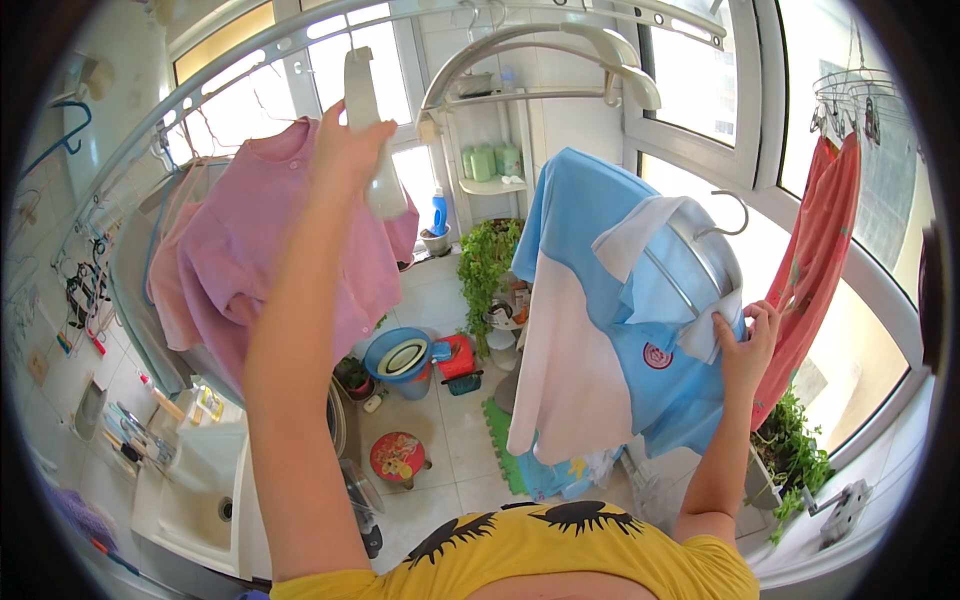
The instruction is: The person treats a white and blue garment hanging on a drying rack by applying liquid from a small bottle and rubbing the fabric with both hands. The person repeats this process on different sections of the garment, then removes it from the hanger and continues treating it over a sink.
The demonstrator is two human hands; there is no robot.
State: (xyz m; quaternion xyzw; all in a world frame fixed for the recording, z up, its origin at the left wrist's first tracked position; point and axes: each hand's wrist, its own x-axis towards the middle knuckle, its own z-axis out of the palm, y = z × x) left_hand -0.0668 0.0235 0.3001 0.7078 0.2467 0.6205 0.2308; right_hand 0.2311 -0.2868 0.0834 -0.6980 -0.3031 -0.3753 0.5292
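My left hand (358, 142) is raised at the upper left, its fingers around a pale broad hanger (365, 97) that hangs from the drying rack rail. Beside and behind it hangs a pink buttoned cardigan (277, 217). At the right, my right hand (748, 334) grips the white collar of a blue and white polo shirt (592, 292). A hanger with a metal hook (731, 217) sits inside the shirt's neck, and a round red emblem (658, 355) shows on its front. The hook is not on any rail.
The drying rack (225, 71) arches overhead, with a wide grey-beige hanger (525, 34) on it. Red patterned cloth (817, 270) hangs from a clip hanger at the right window. Below are a blue bucket (409, 382), a red stool (397, 457), potted plants (487, 262) and a sink (196, 510).
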